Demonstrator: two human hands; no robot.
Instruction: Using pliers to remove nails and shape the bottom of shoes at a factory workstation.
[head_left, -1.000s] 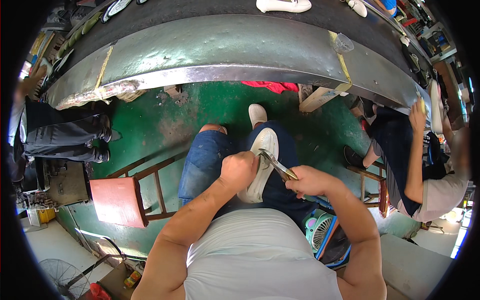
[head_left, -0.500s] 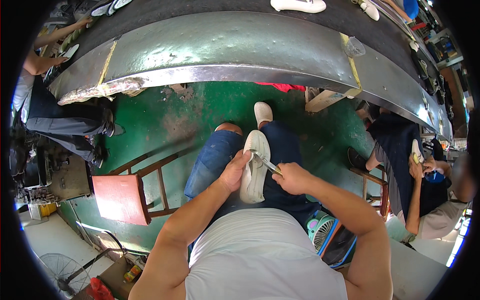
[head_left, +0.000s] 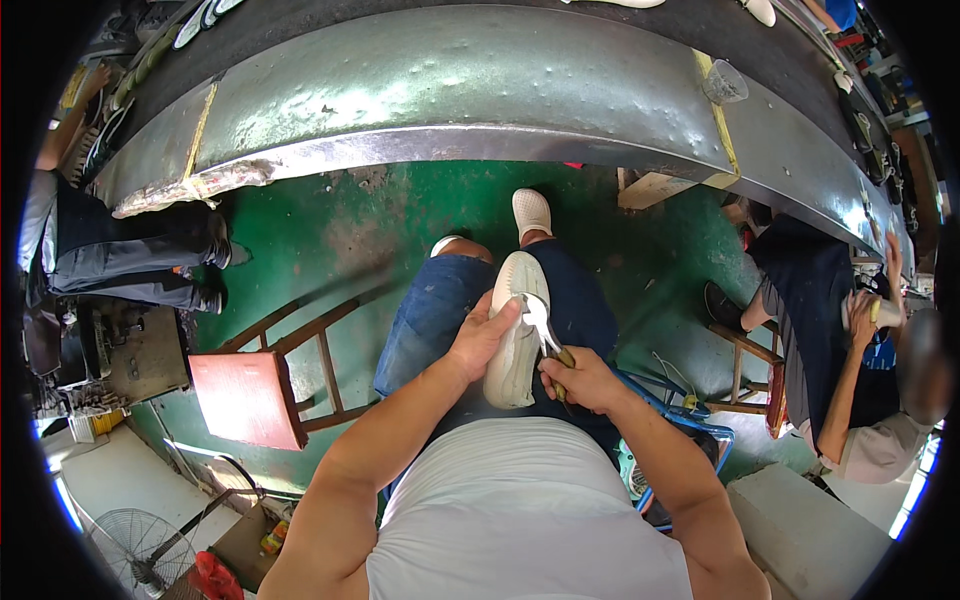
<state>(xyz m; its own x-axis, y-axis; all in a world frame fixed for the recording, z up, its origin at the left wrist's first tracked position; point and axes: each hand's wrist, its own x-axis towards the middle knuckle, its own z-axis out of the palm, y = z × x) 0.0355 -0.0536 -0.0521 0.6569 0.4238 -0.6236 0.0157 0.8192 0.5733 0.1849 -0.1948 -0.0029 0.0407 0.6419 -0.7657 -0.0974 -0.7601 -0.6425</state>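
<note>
Moved since earlier: bare right hand (head_left: 580,380), now lower in frame. Cream-white, smooth, elongated shoe (head_left: 508,365), frame centre, between both hands; long axis near vertical, rounded end upward. Silvery metal pliers (head_left: 541,322), brownish handles, head against shoe, slanting upper left. Left hand (head_left: 482,340) clasping shoe's left edge; right curled round handles.

No writing, label, number or sign can be read clearly anywhere in view.
</note>
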